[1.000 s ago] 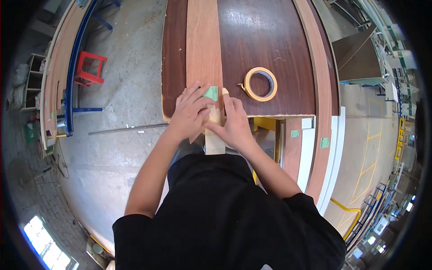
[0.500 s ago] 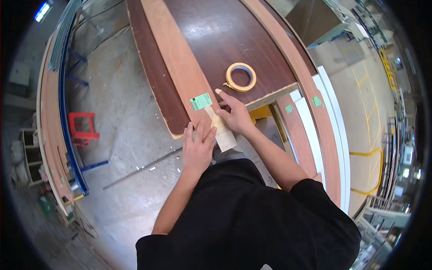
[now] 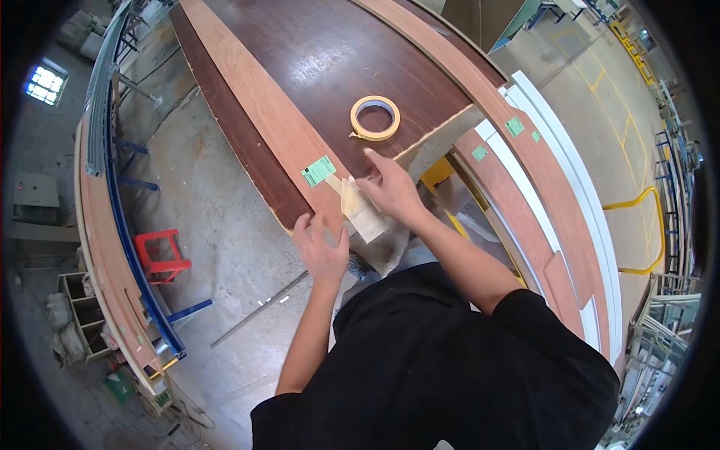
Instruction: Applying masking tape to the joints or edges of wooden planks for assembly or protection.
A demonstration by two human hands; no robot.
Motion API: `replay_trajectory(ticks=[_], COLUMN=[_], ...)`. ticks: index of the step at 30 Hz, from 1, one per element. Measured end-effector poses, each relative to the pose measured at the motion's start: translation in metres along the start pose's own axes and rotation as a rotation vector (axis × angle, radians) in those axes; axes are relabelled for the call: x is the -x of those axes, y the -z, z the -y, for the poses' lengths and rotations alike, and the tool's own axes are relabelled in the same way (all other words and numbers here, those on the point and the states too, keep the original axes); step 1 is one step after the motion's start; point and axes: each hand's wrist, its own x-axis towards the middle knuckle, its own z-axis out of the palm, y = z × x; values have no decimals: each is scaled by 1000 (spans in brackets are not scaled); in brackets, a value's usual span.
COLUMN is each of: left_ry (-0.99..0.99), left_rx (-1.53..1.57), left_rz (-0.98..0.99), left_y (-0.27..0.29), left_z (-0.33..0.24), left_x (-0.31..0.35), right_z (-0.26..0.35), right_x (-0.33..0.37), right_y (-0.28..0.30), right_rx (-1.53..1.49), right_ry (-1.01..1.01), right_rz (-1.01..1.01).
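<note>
A long reddish-brown wooden plank [image 3: 255,90] lies lengthwise on a dark brown panel. Near its close end sits a green label [image 3: 318,171]. A strip of pale masking tape runs from beside the label to a pale, flat, thin piece [image 3: 365,219] that juts past the plank's end. At the plank's left corner is my left hand [image 3: 322,247], fingers apart and holding nothing. My right hand [image 3: 391,189] is beside the pale piece, thumb and forefinger spread; its other fingers are partly hidden. Beyond it, a roll of masking tape [image 3: 375,118] lies flat on the panel.
The dark panel [image 3: 300,37] forms the work surface. To the right are another labelled plank [image 3: 480,90] and white strips [image 3: 559,165]. A red stool [image 3: 161,255] stands on the floor at left, near a blue-framed rack [image 3: 124,225] of long boards.
My left hand has drawn slightly away from the pale piece, its fingers spreading. My right hand stays beside that piece. The whole view has shifted and turned a little.
</note>
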Motion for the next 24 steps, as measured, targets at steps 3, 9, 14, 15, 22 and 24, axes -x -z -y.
replay_trajectory(ticks=[3,9,14,15,22,24], left_ry=[446,1158,1213,1222,1244,1096], left_rx=[133,1496,1447,1471,1571,1615], left_rz=[-12,-343,-466,-469,-317,-303], left_y=[-7,-27,-35,-35,-43,-48], left_z=[-9,-38,-30,-30,-17,-4], left_x=[13,23,22,23,13,19], right_z=[28,3,1,0,-5,-4], right_x=[23,45,45,46,39,34], right_y=[10,-20,-26,-26,-14,0], right_rx=[-237,-817,-668,-674,-736,-630], right_ry=[-328,-415,-340,-338,-307,-271], right_rz=[325,318,451,457,505,589])
